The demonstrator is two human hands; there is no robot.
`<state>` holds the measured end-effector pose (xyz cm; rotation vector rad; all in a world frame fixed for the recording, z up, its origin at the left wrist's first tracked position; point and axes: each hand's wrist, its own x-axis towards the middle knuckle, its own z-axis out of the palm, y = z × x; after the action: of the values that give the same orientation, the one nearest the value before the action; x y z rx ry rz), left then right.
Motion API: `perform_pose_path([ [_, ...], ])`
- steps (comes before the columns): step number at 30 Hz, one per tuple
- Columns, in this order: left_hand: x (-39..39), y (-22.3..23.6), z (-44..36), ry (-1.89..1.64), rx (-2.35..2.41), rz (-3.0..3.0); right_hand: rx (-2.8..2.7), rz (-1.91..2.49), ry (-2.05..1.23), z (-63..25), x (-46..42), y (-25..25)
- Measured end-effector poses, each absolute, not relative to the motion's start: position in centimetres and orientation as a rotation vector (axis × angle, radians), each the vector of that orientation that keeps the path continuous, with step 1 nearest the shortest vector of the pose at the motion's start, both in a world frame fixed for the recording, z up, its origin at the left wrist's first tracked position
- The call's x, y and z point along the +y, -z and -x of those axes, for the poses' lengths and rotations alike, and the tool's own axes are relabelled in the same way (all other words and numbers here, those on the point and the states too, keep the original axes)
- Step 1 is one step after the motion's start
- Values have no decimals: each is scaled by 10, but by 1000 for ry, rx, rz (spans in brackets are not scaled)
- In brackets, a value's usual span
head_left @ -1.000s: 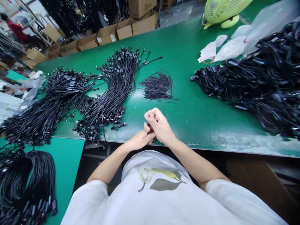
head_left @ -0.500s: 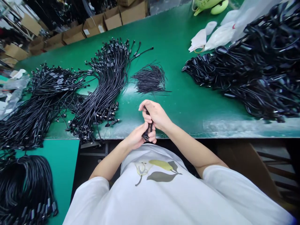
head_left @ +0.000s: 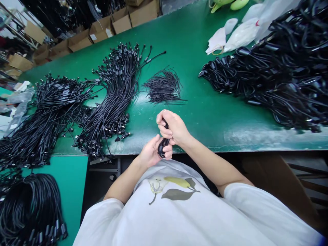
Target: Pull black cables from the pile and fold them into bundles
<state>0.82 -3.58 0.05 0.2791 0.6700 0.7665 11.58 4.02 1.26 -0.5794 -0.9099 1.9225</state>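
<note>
Here my left hand (head_left: 151,151) and right hand (head_left: 176,128) grip a folded black cable (head_left: 161,148), frame centre. Coiled bundles (head_left: 258,77) heap the right; plenty of loose cables (head_left: 119,83) at left look uncoiled.

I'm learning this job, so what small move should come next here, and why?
I'd probably fold the left hand closer around the black cable bundle: the right hand grips its upper part, while the left hand cradles its lower end, thumb off to one side.
</note>
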Motion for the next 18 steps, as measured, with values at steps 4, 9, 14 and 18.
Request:
perform_pose_path([
  [4,-35,7,-13,-824,689,-246,-984,644,-1855,-117,34,-5],
  [9,-39,18,-11,-941,762,-346,-1457,802,-1604,-149,56,14],
  [14,-33,19,3,-1084,893,-436,-1986,1462,-718,-211,125,44],
  [18,-27,18,2,-1086,910,-446,-2297,1620,-424,-224,153,56],
])
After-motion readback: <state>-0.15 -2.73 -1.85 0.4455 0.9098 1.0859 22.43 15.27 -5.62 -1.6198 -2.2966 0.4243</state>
